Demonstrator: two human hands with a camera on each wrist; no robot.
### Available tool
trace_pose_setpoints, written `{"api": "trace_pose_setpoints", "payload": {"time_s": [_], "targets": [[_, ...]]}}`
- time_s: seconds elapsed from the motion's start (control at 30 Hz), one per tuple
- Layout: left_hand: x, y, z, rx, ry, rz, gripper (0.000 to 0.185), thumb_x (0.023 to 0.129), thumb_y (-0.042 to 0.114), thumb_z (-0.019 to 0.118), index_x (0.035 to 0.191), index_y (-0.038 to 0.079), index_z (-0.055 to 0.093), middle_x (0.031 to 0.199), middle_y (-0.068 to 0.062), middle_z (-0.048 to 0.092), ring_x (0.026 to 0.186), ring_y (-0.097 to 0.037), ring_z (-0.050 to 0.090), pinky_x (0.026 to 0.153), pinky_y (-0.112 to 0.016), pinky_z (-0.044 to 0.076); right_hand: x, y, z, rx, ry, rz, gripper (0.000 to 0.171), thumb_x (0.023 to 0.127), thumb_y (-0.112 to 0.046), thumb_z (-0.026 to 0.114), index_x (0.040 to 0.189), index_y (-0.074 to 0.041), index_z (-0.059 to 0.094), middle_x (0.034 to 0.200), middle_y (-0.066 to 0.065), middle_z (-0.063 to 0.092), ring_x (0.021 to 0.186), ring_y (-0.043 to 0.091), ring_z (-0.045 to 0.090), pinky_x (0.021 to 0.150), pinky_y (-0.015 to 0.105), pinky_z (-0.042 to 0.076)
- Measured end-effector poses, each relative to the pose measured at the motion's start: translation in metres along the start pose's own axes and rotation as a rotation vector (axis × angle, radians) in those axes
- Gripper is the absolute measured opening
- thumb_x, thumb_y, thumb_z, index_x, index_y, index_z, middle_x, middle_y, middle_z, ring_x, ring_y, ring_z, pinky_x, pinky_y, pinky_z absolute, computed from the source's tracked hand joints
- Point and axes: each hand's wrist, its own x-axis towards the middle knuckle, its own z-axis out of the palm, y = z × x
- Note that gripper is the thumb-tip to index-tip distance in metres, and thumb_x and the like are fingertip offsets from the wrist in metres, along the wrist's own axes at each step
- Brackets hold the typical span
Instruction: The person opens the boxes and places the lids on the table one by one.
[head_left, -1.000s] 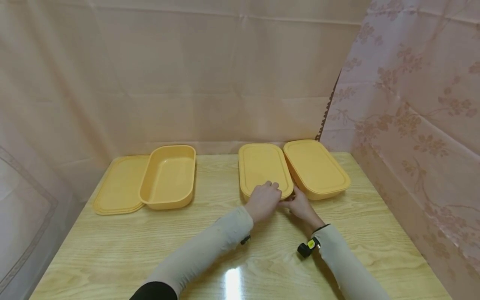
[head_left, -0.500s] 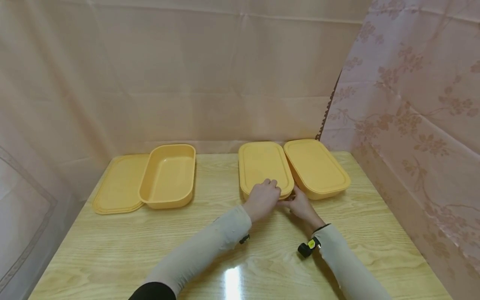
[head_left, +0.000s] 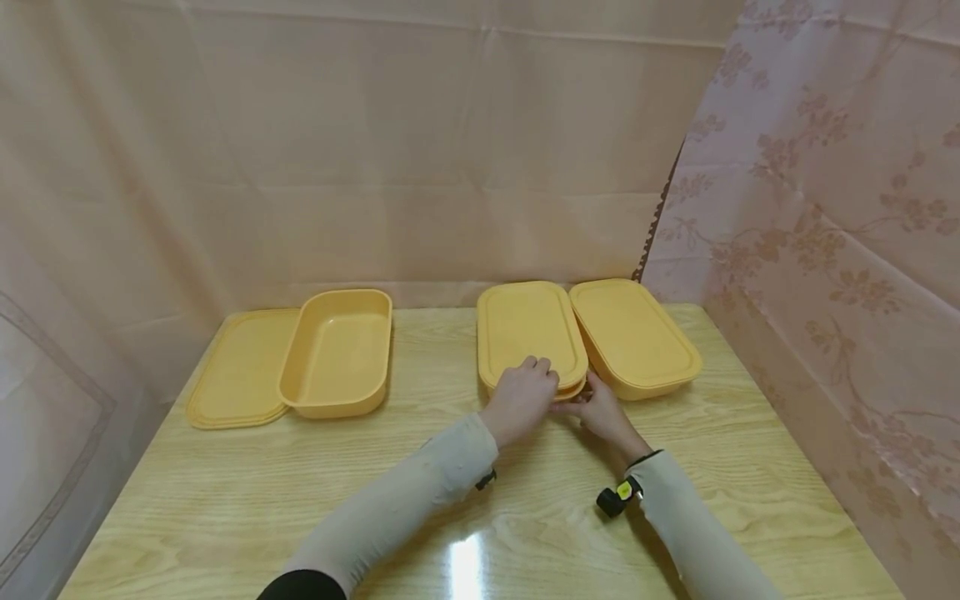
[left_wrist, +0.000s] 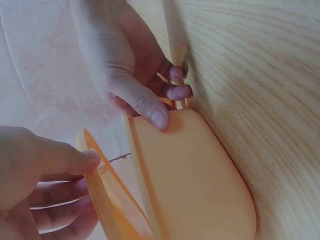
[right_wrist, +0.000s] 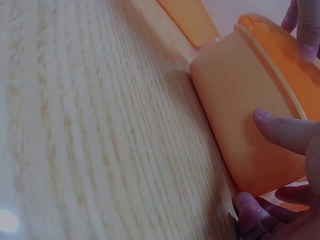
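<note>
Both my hands work the middle box (head_left: 525,392): my left hand (head_left: 520,402) pinches its lid's (head_left: 528,333) near edge, lifted slightly; my right hand (head_left: 600,410) grips the box's near wall.

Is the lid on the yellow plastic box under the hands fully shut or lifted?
Lifted at the near end: the left hand raises the lid there, and a gap shows above the yellow plastic box.

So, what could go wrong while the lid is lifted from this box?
The left hand lifts the near edge of the yellow plastic lid while the right hand steadies the yellow rectangular box below. If the lid releases suddenly, the box may slide on the glossy wooden table or bump the closed yellow box beside it.
</note>
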Motion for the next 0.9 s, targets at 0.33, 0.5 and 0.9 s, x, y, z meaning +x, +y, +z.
{"api": "trace_pose_setpoints", "payload": {"time_s": [0.33, 0.5, 0.9], "targets": [[-0.005, -0.005, -0.009, 0.035, 0.035, -0.005, 0.019, 0.091, 0.033, 0.068, 0.101, 0.017, 0.073, 0.091, 0.004, 0.067, 0.077, -0.008, 0.062, 0.052, -0.018, 0.051, -0.002, -0.001, -0.001, 0.019, 0.015, -0.021, 0.073, 0.079, -0.016, 0.082, 0.14, -0.004, 0.044, 0.115, 0.023, 0.06, 0.064, 0.011, 0.054, 0.051, 0.023, 0.048], [-0.007, -0.007, -0.011, 0.01, 0.044, -0.019, 0.017, 0.092, 0.027, 0.067, 0.102, 0.014, 0.072, 0.091, 0.002, 0.067, 0.077, -0.009, 0.061, 0.051, -0.019, 0.051, -0.002, -0.001, -0.002, 0.038, 0.009, -0.026, 0.072, 0.079, -0.014, 0.081, 0.14, -0.002, 0.044, 0.119, 0.025, 0.058, 0.069, 0.011, 0.055, 0.054, 0.023, 0.049], [-0.013, -0.012, -0.008, -0.054, 0.122, -0.047, 0.019, 0.089, 0.02, 0.069, 0.103, 0.008, 0.07, 0.09, -0.001, 0.067, 0.074, -0.011, 0.061, 0.049, -0.019, 0.051, -0.002, -0.001, -0.001, 0.033, 0.034, -0.019, 0.073, 0.079, -0.014, 0.081, 0.139, 0.003, 0.042, 0.114, 0.024, 0.056, 0.077, 0.009, 0.059, 0.059, 0.022, 0.052]]}}
